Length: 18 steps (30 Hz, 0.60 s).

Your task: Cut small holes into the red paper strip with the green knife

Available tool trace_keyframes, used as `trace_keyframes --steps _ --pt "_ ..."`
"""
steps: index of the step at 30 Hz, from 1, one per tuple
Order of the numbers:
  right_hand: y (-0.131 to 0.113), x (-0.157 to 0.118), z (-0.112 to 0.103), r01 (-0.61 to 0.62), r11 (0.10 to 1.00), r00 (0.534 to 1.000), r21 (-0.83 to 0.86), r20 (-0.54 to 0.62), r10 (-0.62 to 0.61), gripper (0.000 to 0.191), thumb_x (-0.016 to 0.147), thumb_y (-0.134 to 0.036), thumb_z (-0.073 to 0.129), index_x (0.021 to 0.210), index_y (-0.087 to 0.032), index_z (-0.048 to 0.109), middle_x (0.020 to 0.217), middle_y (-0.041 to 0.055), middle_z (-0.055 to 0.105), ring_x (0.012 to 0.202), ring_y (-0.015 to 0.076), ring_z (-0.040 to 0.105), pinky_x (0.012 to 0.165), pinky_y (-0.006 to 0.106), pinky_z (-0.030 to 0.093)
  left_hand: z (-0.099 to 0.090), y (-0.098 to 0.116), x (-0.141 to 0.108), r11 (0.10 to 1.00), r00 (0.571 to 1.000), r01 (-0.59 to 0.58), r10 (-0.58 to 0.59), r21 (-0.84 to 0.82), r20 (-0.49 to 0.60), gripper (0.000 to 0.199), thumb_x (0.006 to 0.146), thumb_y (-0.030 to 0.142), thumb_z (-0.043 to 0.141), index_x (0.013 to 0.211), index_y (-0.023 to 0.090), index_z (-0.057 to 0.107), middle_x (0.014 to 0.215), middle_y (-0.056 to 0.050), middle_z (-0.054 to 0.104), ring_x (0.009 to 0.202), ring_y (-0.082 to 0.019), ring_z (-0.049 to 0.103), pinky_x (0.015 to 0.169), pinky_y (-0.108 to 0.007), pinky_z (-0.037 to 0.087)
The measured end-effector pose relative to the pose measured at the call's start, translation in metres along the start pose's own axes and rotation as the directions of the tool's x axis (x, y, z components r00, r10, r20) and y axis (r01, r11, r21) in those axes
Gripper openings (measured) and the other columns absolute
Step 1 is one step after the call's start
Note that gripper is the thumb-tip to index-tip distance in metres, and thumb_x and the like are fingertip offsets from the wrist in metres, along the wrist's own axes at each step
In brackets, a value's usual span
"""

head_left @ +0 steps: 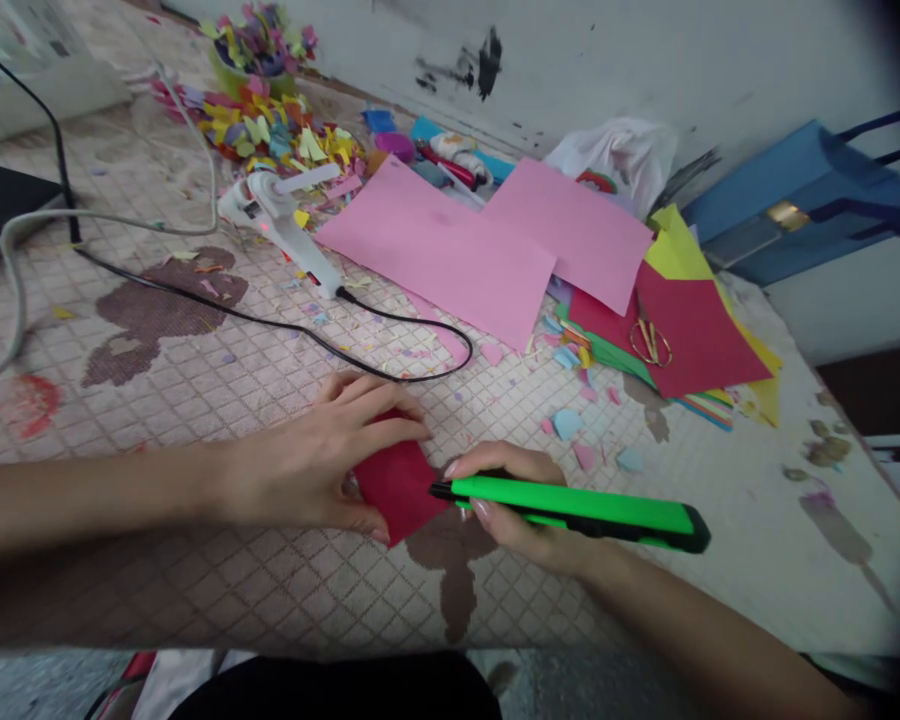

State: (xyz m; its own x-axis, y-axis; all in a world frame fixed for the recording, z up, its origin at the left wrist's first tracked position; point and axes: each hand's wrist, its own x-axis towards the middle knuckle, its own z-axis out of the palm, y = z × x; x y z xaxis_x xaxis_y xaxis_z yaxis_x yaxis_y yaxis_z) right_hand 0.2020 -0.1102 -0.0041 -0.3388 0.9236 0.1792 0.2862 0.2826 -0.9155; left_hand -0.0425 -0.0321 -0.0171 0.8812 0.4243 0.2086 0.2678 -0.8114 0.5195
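A small piece of red paper (401,480) lies on the patterned tablecloth near the front of the table. My left hand (330,450) rests over its left part, fingers on the far edge and thumb on the near edge. My right hand (517,500) is closed around a green and black utility knife (592,508). The knife's black tip meets the right edge of the red paper, and its body points to the right. Whether a blade is out is too small to tell.
Pink sheets (450,250), a white glue gun (292,235) with a looping black cord, and a pile of paper bits (270,130) lie farther back. Small gold-handled scissors (650,340) rest on red sheets (705,340) at the right. A blue bag (787,210) stands behind them.
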Motion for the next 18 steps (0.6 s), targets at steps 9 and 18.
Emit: trace_keyframes --steps 9,18 --pt "-0.0044 -0.0047 0.0064 0.008 1.0 1.0 -0.004 0.023 -0.008 0.019 0.08 -0.013 0.058 0.095 -0.02 0.069 0.073 0.0017 0.071 0.059 0.0129 0.065 0.053 0.024 0.052 -0.0005 -0.0002 0.0008 0.999 1.0 0.01 -0.009 -0.032 0.002 0.053 0.078 0.049 0.077 0.122 0.027 0.058 0.126 -0.006 0.057 0.119 -0.03 0.046 0.1 -0.044 0.029" --pt "0.0018 -0.0035 0.0004 0.017 1.0 0.992 0.018 0.123 -0.019 0.021 0.081 -0.016 0.061 0.1 -0.022 0.069 0.084 0.0027 0.072 0.07 0.0151 0.068 0.06 0.026 0.053 0.001 -0.0029 -0.0002 1.0 1.0 -0.019 0.019 0.002 0.014 0.049 0.077 0.048 0.076 0.118 0.027 0.059 0.125 -0.006 0.056 0.117 -0.029 0.046 0.101 -0.046 0.026"
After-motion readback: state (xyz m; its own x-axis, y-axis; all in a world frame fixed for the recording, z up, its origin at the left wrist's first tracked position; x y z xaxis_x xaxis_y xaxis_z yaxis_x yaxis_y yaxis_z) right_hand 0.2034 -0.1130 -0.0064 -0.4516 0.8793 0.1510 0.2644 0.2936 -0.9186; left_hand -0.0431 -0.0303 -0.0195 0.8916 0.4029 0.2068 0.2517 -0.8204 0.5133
